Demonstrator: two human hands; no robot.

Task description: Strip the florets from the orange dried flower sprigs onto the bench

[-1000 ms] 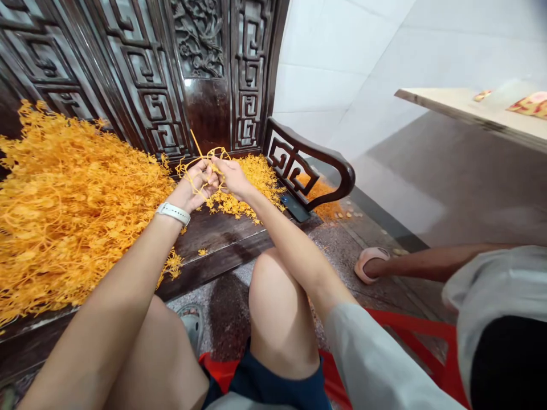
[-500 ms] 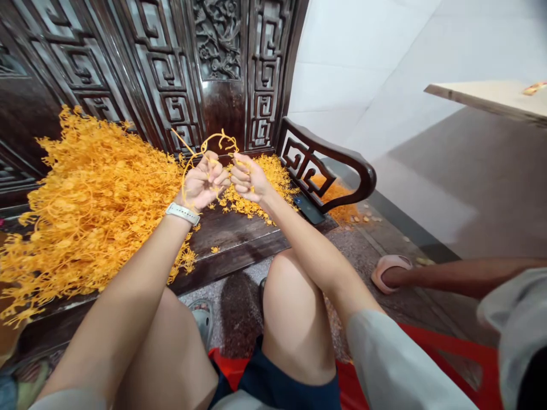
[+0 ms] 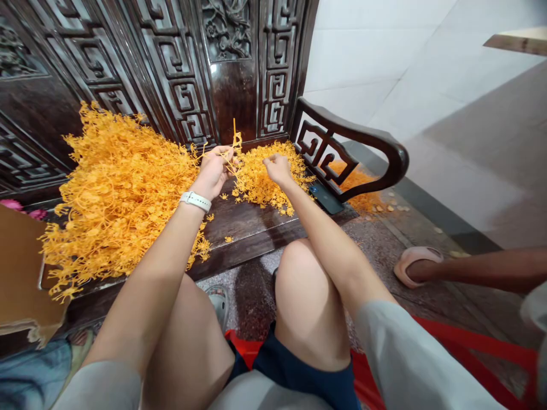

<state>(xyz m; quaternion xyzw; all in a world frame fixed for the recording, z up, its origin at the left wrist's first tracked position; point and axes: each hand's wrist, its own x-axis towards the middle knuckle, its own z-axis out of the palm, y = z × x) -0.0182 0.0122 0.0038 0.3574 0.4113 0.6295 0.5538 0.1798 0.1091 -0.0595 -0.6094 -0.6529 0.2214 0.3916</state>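
My left hand point(image 3: 213, 169), with a pale watch on its wrist, is closed on a thin yellow plastic strand point(image 3: 235, 149) that sticks up and out past its fingers. My right hand point(image 3: 277, 168) is apart from it, over a smaller pile of yellow plastic pieces point(image 3: 265, 188) at the bench's right end. Its fingers are curled together; anything between them is too small to make out. A large heap of yellow branching pieces point(image 3: 123, 193) lies on the dark wooden bench point(image 3: 243, 230), left of my left hand.
The bench's curved armrest point(image 3: 363, 134) rises at the right, with a dark phone point(image 3: 327, 199) beside it. Orange pieces point(image 3: 363, 191) lie on the floor beyond. A cardboard box point(image 3: 25, 267) stands at the left. Another person's leg point(image 3: 482, 270) comes in from the right.
My hands have moved apart, my right hand going right over the smaller pile. The looped strand near them now shows only at my left hand. The view has shifted left.
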